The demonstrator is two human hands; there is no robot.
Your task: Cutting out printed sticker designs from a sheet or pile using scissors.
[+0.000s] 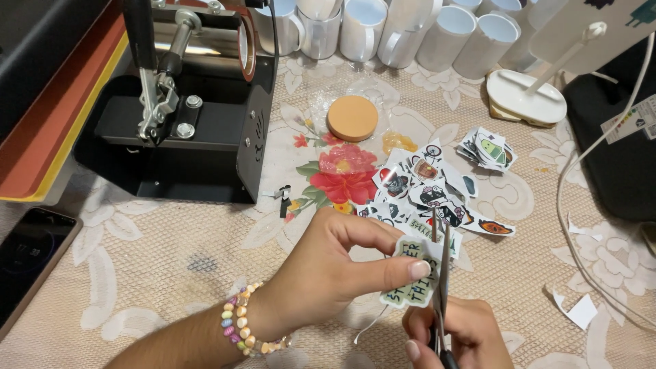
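Observation:
My left hand (335, 270), with a bead bracelet at the wrist, pinches a printed paper sticker (410, 273) with green lettering between thumb and fingers. My right hand (454, 335) at the bottom edge grips a pair of scissors (441, 273), blades pointing up and closed against the sticker's right edge. A thin white paper strip hangs below the sticker. Just beyond lies a pile of cut stickers (430, 191) on the lace tablecloth.
A black mug heat press (184, 102) stands at the back left. White mugs (383, 27) line the back edge. A round cork coaster (352, 117), a white stand base (526, 99), a white cable (567, 205), paper scraps (581, 311) and a phone (31, 256) lie around.

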